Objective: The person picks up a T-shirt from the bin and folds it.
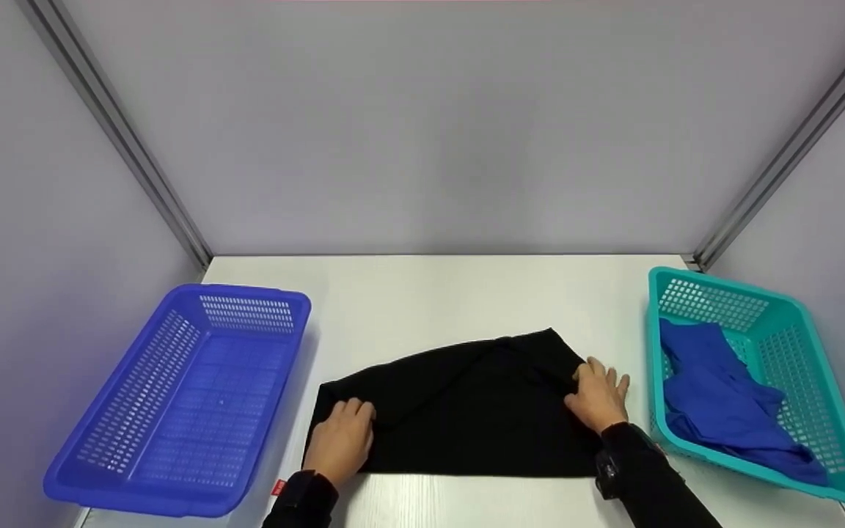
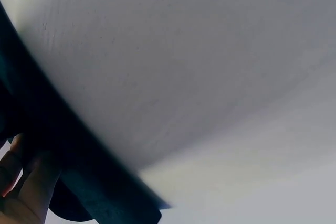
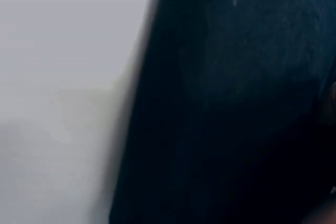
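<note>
A black cloth (image 1: pixel 466 418), folded over itself, lies on the white table with a straight near edge and a raised peak at its far right. My left hand (image 1: pixel 342 440) is at its left end, fingers bent and gripping the fabric. In the left wrist view, fingers (image 2: pixel 34 187) show against the dark cloth (image 2: pixel 73 124). At the right end, my right hand (image 1: pixel 598 396) pinches the cloth's edge between thumb and forefinger, the other fingers spread. Dark cloth (image 3: pixel 220 98) fills most of the right wrist view; only slivers of the hand show there.
An empty blue plastic basket (image 1: pixel 294 297) stands on the left. To the right, a teal basket (image 1: pixel 833 411) holds a crumpled blue cloth (image 1: pixel 730 411). A small red tag (image 1: pixel 278 487) is beside my left wrist. Grey panels (image 1: pixel 452 132) enclose the table (image 1: pixel 408 301).
</note>
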`<state>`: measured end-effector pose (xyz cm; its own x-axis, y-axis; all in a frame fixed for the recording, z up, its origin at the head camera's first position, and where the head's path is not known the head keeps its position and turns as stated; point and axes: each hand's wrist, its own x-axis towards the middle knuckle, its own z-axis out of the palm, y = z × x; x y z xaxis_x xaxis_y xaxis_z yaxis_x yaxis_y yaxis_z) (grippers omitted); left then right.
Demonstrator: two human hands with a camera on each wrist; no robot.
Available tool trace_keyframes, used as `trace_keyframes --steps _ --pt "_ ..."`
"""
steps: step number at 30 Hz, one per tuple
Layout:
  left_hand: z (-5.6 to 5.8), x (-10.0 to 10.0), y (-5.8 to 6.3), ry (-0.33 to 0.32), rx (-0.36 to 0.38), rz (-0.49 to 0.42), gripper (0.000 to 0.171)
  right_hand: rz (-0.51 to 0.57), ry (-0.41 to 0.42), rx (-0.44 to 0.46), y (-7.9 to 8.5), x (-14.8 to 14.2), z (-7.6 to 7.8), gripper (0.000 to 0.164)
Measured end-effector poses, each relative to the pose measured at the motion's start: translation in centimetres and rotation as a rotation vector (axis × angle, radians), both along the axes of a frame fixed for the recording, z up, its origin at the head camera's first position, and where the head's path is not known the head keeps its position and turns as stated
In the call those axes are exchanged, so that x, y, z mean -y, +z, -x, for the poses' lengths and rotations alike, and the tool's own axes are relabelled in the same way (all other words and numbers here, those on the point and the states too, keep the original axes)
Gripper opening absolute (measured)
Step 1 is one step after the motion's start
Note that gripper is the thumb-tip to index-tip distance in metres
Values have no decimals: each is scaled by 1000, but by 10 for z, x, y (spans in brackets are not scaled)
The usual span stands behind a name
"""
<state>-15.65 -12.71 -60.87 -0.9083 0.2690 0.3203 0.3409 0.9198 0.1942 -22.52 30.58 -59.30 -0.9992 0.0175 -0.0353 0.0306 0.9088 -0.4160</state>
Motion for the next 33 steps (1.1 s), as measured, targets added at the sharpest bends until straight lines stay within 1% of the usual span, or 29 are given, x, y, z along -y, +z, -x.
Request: trace_keyframes --steps 4,6,8,9,10,12,15,17,19,22,23,24,27,29,31,33 --pt "0 0 -1 3 -3 0 11 59 2 76 2 -3 0 43" --pt "0 1 -2 5 -15 3 12 110 -15 93 4 -5 0 53" --pt "-1 1 -2 6 -22 7 13 147 -52 91 5 -5 2 64" --pt "-1 1 -2 6 -24 8 14 163 -71 90 6 -5 2 65" --pt "-1 1 -2 5 -25 9 14 176 -89 82 8 -5 3 63" --pt "-1 0 -2 6 -24 13 15 159 -104 57 9 -5 4 53" --pt "-1 -1 -2 13 -11 8 14 127 -110 -14 11 -4 5 39" --pt "-1 -1 -1 28 4 -7 13 106 -105 -106 12 -3 6 33" --pt "-1 -1 1 48 25 -34 11 100 -87 -230 13 -1 7 25" --pt "0 -1 6 76 60 -80 9 60 -13 -400 14 1 9 10" --pt "1 -1 8 80 75 -97 8 52 16 -442 14 1 9 9" --pt "1 -1 10 82 90 -116 7 44 43 -473 13 2 9 13" --pt "3 1 17 73 134 -179 5 30 95 -524 13 0 9 30" --pt "7 2 24 74 147 -221 4 17 89 -545 14 -1 9 39" --pt "11 2 33 88 142 -255 4 -13 64 -553 19 -4 10 36" --pt "17 3 43 116 111 -280 5 -41 21 -551 26 -7 12 24"
